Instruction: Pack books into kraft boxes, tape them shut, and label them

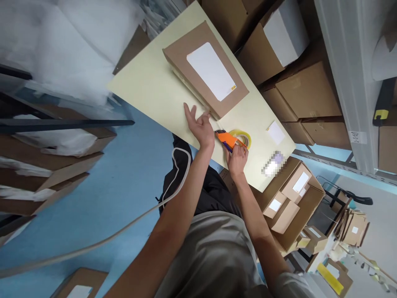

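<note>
A closed cardboard box (176, 49) with a large white label (212, 71) lies on the pale yellow tabletop (145, 80). Beside the box's near edge, my left hand (200, 127) has its fingers spread and some curled; whether the fingertips touch the cardboard I cannot tell. My right hand (238, 160) grips an orange tape dispenser (228, 137) that carries a roll of yellowish tape (246, 136). The dispenser's dark front end points toward the box's lower corner, close to my left wrist. Part of its handle is hidden by my fingers.
A small white label (275, 132) lies on the table, near a blurred-out patch. An open carton (310, 207) holding several smaller boxes stands right of the table. Shelved cartons (310, 91) line the far side. A pale cable (124, 229) crosses at left above the blue floor.
</note>
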A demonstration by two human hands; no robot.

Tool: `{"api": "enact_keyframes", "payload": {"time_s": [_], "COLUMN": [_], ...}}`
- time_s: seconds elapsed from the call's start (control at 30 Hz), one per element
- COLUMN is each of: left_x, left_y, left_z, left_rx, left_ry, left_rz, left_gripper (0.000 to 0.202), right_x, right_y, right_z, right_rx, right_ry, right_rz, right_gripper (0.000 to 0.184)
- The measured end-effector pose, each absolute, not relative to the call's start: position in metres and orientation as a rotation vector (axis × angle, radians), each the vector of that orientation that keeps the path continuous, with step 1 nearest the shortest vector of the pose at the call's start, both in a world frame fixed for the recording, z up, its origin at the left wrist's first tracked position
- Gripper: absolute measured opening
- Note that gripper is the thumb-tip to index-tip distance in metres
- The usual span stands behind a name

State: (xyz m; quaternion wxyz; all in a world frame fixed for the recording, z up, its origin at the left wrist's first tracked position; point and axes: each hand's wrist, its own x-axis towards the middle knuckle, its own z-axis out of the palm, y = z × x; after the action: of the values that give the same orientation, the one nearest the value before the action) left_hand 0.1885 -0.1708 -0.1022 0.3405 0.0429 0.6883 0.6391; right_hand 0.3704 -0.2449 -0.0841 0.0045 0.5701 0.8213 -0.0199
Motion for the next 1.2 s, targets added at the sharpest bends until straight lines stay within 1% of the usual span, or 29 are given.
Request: {"api": "enact_keyframes", "payload": {"time_s": [0.13, 0.27, 0.33, 0.5, 0.6, 0.67, 0.77, 0.9, 1.03, 1.2], "left_x": [0.202, 0.204, 0.194, 0.157, 0.149, 0.151, 0.153, 0.150, 0.144, 0.133], "left_y": [-0.150, -0.130, -0.129, -0.143, -0.146, -0.145, -0.145, -0.148, -0.149, -0.145], "left_z": [-0.089, -0.080, -0.081, -0.083, -0.081, -0.082, -0.085, -0.088, -0.087, -0.076], "left_rx": [0.155, 0.419, 0.519, 0.711, 0.710, 0.685, 0.659, 0.668, 0.708, 0.814], "left_ry": [1.781, 1.743, 1.709, 1.531, 1.527, 1.551, 1.588, 1.582, 1.549, 1.530], "left_rz": [1.663, 1.615, 1.554, 1.363, 1.322, 1.316, 1.303, 1.289, 1.261, 1.084], "left_gripper": [0.073, 0.106, 0.111, 0.099, 0.092, 0.090, 0.091, 0.090, 0.088, 0.086], "right_x": [0.362, 0.358, 0.357, 0.346, 0.338, 0.342, 0.372, 0.437, 0.472, 0.460], "right_y": [-0.253, -0.254, -0.253, -0.253, -0.257, -0.264, -0.282, -0.300, -0.258, -0.163], "right_z": [-0.085, -0.081, -0.076, -0.063, -0.059, -0.057, -0.051, -0.037, -0.032, -0.043], "right_rx": [1.808, 1.851, 1.863, 1.789, 1.769, 1.808, 1.910, 2.041, 2.075, 2.017], "right_ry": [2.577, 2.552, 2.534, 2.497, 2.468, 2.437, 2.371, 2.186, 2.136, 2.344], "right_rz": [-0.101, -0.192, -0.230, -0.336, -0.407, -0.430, -0.414, -0.317, -0.245, -0.263], "right_gripper": [0.041, 0.037, 0.035, 0.033, 0.039, 0.042, 0.042, 0.045, 0.044, 0.040]}}
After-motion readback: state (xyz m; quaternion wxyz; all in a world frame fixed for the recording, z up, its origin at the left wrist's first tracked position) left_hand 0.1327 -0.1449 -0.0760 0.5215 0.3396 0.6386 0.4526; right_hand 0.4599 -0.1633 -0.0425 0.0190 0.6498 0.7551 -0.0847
